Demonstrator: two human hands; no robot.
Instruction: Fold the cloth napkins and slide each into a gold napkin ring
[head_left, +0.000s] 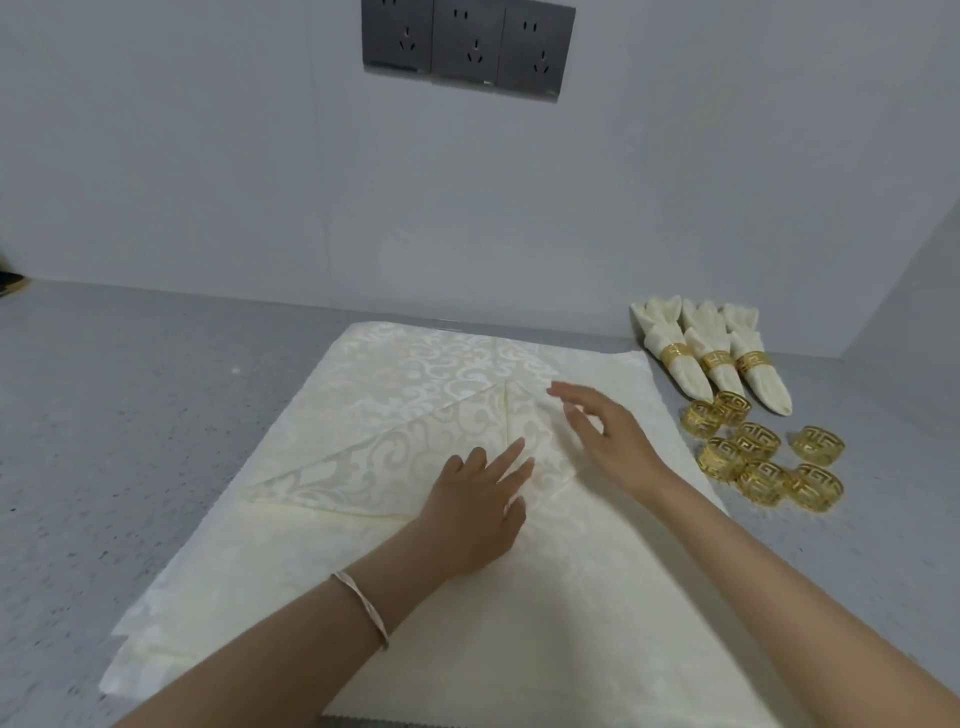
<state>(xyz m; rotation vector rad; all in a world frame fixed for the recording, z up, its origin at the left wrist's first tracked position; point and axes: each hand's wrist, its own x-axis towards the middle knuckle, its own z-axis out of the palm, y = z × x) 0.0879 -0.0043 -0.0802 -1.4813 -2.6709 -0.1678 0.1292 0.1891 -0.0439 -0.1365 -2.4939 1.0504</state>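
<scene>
Three finished napkins (711, 353) sit in gold rings beside seven loose rings (763, 457) on your tabletop (130, 415). Your left hand (475, 512) presses flat, fingers spread, on the half-folded napkin (395, 457); your right hand (605, 434) hovers open, gripping nothing. Both elbows are cut off.

My speckled grey stone countertop (130, 441) carries a stack of cream damask cloth napkins (395, 374), three ringed folded napkins (711, 353), and seven loose gold fretwork napkin rings (763, 457) near them.
</scene>
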